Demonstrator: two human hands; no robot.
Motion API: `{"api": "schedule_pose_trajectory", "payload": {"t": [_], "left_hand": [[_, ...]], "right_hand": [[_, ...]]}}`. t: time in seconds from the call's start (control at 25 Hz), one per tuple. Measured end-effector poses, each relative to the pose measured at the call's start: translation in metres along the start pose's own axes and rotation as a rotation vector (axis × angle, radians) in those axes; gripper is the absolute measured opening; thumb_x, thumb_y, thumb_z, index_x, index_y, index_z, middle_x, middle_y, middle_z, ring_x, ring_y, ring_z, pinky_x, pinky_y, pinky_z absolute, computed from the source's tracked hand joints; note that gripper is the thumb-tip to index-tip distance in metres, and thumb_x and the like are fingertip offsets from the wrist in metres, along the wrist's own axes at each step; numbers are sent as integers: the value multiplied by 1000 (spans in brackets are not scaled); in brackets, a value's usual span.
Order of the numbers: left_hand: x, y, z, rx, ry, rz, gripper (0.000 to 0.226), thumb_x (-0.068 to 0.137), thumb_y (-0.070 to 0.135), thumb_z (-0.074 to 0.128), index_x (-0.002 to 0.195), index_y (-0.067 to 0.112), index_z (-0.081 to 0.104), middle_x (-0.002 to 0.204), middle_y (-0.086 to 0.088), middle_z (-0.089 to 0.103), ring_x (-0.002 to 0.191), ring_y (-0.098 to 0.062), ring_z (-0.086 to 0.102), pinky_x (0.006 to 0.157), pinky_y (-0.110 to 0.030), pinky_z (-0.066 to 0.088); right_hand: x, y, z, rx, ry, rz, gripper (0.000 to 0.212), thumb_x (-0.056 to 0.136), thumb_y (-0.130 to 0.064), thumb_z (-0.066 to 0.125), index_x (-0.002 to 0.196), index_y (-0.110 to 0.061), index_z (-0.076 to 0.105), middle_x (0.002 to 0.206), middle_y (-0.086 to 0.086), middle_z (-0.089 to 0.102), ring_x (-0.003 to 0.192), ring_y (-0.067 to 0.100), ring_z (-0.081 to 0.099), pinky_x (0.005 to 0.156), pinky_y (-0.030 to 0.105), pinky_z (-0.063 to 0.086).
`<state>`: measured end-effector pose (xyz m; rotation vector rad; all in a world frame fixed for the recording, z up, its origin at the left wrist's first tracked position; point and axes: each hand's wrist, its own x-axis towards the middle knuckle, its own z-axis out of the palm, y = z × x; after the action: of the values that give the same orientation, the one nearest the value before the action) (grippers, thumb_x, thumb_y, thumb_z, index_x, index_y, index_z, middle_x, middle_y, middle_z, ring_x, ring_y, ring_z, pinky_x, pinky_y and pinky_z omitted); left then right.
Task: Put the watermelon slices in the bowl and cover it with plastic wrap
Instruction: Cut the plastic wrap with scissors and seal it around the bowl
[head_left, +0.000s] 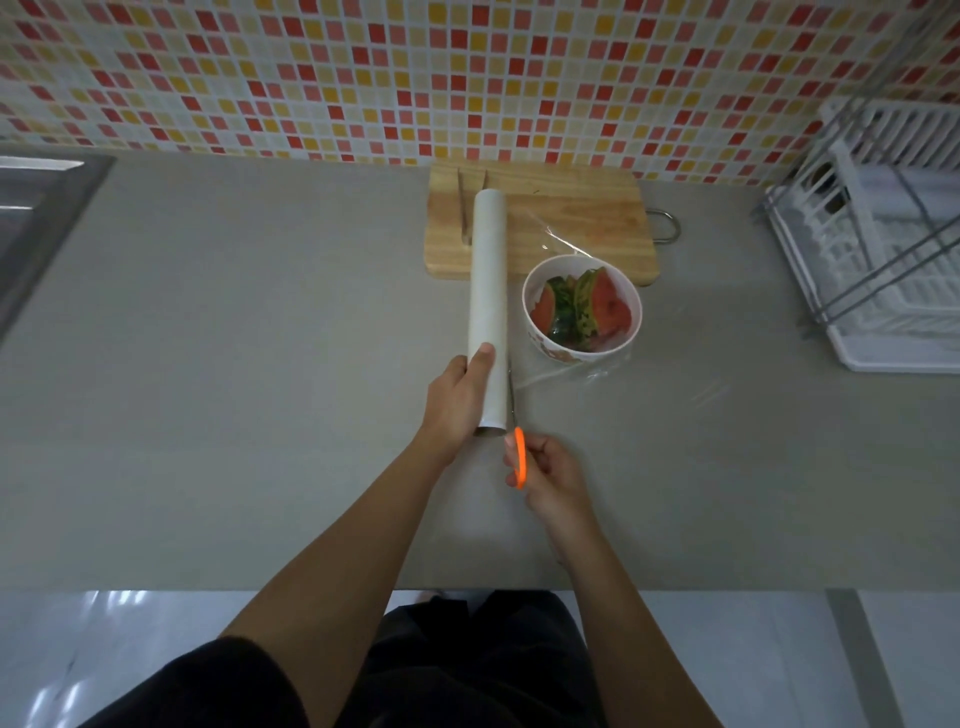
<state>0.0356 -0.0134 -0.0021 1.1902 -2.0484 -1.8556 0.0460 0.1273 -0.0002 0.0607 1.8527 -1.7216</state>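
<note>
Nearest to me, just below the middle of the frame, the right hand (551, 475) is curled around the orange handle of a pair of scissors (520, 457). Their blades point away from me along the right edge of the roll of plastic wrap (488, 291). Just left of it, the left hand (460, 400) grips the near end of that roll, thumb on top, and the roll runs straight up the frame from there.

To the right of the roll and beyond both hands sits the bowl (558, 354) on the table (260, 364), with the watermelon slices (576, 309) inside it. Neither hand touches the bowl. A clear sheet of wrap (602, 375) stretches from the roll rightward over the bowl; I cannot tell where its far edge ends.

Further up, the roll's far end lies over a wooden cutting board (576, 218), which also carries tongs (462, 208). A white dish rack (883, 249) stands at the right edge, and a sink (41, 208) at the upper left.
</note>
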Motion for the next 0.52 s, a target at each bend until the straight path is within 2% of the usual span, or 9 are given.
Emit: {"api": "schedule_pose_trajectory", "payload": {"t": [0.24,0.4,0.52], "left_hand": [[-1,0,1,-44,-8,-18,52,88,56,46,89,6,60,81,-2,62,75,-19,59,66,-33,46],[0,1,0,-55,0,-25,50,88,55,46,90,8,62,84,-2,63,78,-18,60,69,-33,46],[1,2,0,-46,-5,-26,49,89,55,46,88,8,61,82,-1,61,75,-17,58,66,-32,43]], "right_hand": [[12,-13,3,-73,-8,36,19,83,-33,64,90,-16,64,68,-10,62,53,-5,53,42,8,35],[22,-19,0,-86,-21,9,21,82,-33,66,93,-16,64,72,-11,65,56,-9,56,43,7,37],[27,-21,-1,-73,-43,-5,19,83,-32,65,92,-15,65,70,-12,65,55,-9,56,43,6,37]]}}
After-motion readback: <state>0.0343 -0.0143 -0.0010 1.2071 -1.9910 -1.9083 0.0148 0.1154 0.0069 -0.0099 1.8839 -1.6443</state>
